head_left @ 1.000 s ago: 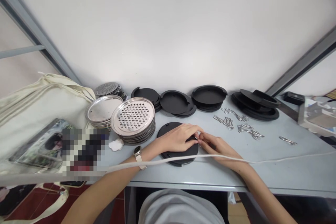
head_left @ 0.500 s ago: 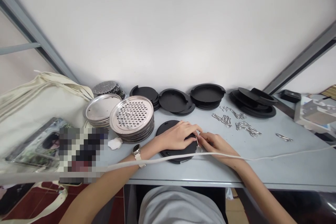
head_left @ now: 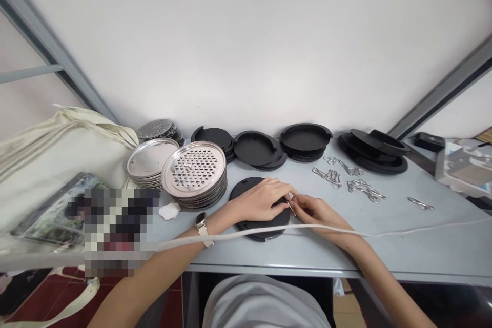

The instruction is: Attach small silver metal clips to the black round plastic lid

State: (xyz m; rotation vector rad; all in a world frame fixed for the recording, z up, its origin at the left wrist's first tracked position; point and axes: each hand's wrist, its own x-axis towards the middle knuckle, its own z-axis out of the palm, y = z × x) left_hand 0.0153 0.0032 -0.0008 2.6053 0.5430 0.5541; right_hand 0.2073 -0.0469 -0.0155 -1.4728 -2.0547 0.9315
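A black round plastic disc [head_left: 246,231] lies on the table in front of me, partly covered by my left hand [head_left: 265,200]. That hand rests on the disc, its fingers curled toward the right rim and its thumb bent in toward them. At the same rim my right hand [head_left: 309,208] pinches a small bent metal wire clip [head_left: 291,207], thumb and forefinger closed on it. The left fingertips touch or nearly touch the clip. How the clip meets the disc is hidden by the fingers.
Stacked metal grater discs [head_left: 194,169] and plain metal discs [head_left: 151,158] stand left. Black round parts [head_left: 305,139] line the wall. Loose wire clips [head_left: 365,189] lie right. A white cable [head_left: 246,233] crosses in front; a cream bag [head_left: 49,164] sits far left.
The wire clip has tilted and sits closer to the disc's rim, with less of it showing between the fingers. Both hands stay in almost the same place.
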